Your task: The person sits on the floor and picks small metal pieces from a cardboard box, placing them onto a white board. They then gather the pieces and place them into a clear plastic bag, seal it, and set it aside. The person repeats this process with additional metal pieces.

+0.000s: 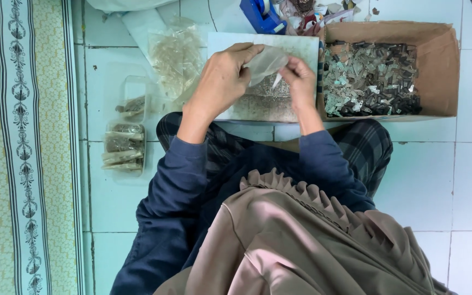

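Hands meet above a flat work board at the centre of the view. The left hand [222, 79] pinches the upper edge of a small clear plastic pouch [266, 63] between thumb and fingers, seemingly to keep its mouth spread; the right hand [299, 82], at 3 o'clock from the left, closes narrowly on the pouch's lower corner, fingertips bunched as if feeding something small inside. What passes between the fingers is too small to tell. The pouch is thin, crinkled and translucent, and is held just above the board.

The pale work board [301, 49] lies on the tiled floor directly in front of the crossed legs, its near half dusted with fine grey grit. At 3 o'clock, touching the board's edge, an open cardboard box [443, 65] holds a loose heap of small dark and silvery metal pieces, within easy reach of the right hand. At 9 o'clock lies a heap of empty clear pouches [176, 54]; further towards 8 o'clock, two clear plastic trays [124, 145] carry stacked filled packets. A blue tape dispenser [260, 16] sits at 12 o'clock. A patterned mat [23, 147] borders the far left.
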